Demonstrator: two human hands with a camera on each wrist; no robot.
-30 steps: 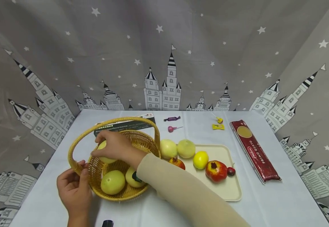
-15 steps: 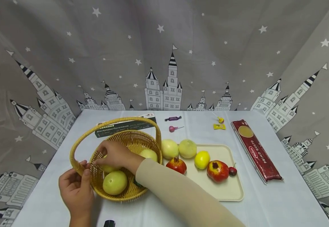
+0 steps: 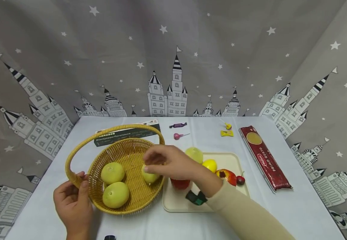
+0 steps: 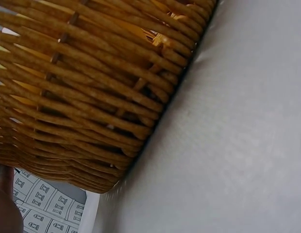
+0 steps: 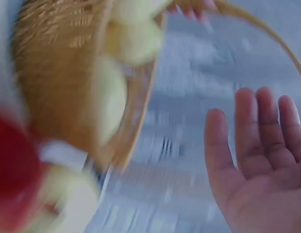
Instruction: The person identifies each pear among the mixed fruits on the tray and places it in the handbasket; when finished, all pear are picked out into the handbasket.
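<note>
The basket handle [image 3: 68, 163] is gripped by the left hand [image 3: 74, 204] — presumably for steadiness — while one green fruit [image 3: 148, 176] is overhung by the released, straight-fingered right hand [image 3: 174, 163].

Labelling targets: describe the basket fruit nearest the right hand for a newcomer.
Find the wicker basket whose handle the left hand holds. Inside, on the right, lies a yellow-green fruit partly behind the right hand. It sits alone; two lookalikes sit together at left.

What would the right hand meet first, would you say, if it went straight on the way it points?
Most likely the handle across the basket; depth is unclear, and the right hand might brush a green fruit first.
</note>
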